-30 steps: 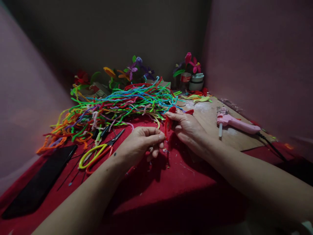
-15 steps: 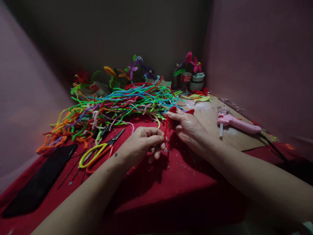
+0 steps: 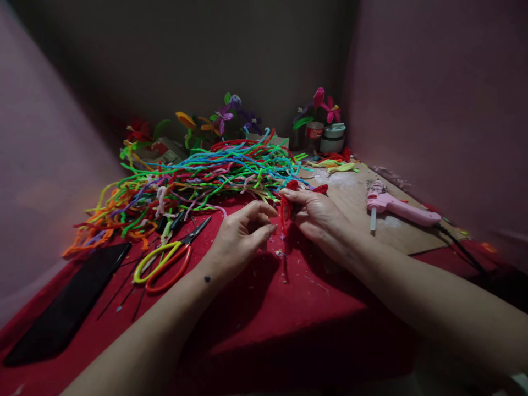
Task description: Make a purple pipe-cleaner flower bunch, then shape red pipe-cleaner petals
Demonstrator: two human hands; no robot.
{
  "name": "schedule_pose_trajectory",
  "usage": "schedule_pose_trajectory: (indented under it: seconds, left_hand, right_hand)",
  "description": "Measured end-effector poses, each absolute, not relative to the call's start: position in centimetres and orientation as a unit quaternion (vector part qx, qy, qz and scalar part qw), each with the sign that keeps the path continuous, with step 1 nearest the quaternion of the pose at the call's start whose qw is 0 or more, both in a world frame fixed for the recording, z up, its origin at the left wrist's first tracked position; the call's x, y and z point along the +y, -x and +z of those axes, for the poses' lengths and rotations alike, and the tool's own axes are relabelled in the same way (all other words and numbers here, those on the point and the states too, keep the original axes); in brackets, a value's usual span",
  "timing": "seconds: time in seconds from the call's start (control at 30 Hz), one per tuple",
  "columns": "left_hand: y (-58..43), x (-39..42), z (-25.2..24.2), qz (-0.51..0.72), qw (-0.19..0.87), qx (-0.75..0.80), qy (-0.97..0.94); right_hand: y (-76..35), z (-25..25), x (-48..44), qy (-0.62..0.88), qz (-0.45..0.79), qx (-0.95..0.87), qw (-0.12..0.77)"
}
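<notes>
The right hand (image 3: 317, 214) was pinching a fuzzy red piece (image 3: 284, 212) between thumb and fingers, over the front middle of the worktop (image 3: 256, 330), with a strand dangling below the fingertips. More red poked out past the knuckles. The left hand (image 3: 243, 231) was just beside it, thumb and forefinger parted with nothing that I could see between them. Small scraps (image 3: 281, 253) lay on the red cloth underneath. Near the left forearm rested scissors (image 3: 165, 264) with one yellow and one red handle, and further left a flat black slab (image 3: 70, 308). Behind the hands sprawled a big tangle of coloured fuzzy stems (image 3: 223, 170). Off to the right, a pink glue gun (image 3: 408, 210) lay on a brown board (image 3: 350, 187). At the very back, by the wall, stood fuzzy purple flowers (image 3: 224, 116), pink flowers (image 3: 331, 110) and a pale lidded jar (image 3: 332, 140).
</notes>
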State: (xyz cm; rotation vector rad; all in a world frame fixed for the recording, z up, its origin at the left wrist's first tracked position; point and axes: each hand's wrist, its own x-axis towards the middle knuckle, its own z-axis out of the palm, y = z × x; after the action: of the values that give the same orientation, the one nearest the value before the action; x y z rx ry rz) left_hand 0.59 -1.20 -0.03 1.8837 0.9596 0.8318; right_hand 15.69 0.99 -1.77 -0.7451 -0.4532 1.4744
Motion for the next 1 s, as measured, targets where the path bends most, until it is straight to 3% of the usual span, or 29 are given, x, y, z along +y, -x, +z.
schedule_pose_trajectory:
  seconds: [0.17, 0.23, 0.57, 1.0]
  left_hand:
    - [-0.3, -0.6, -1.4, 0.349, 0.131, 0.274, -0.886]
    - [-0.2, -0.3, -1.7, 0.363, 0.078, 0.238, -0.898]
    - [0.3, -0.4, 0.4, 0.378, 0.21, 0.267, -0.861]
    - [0.3, -0.4, 0.0, 0.367, 0.059, 0.323, -0.87]
  right_hand:
    - [-15.5, -2.1, 1.0, 0.317, 0.671, -0.214, 0.635]
    - [-15.4, -2.0, 0.8, 0.322, 0.683, -0.218, 0.618]
    - [-15.6, -2.3, 0.5, 0.321, 0.704, -0.293, 0.562]
    - [-15.3, -1.8, 0.0, 0.338, 0.666, -0.374, 0.55]
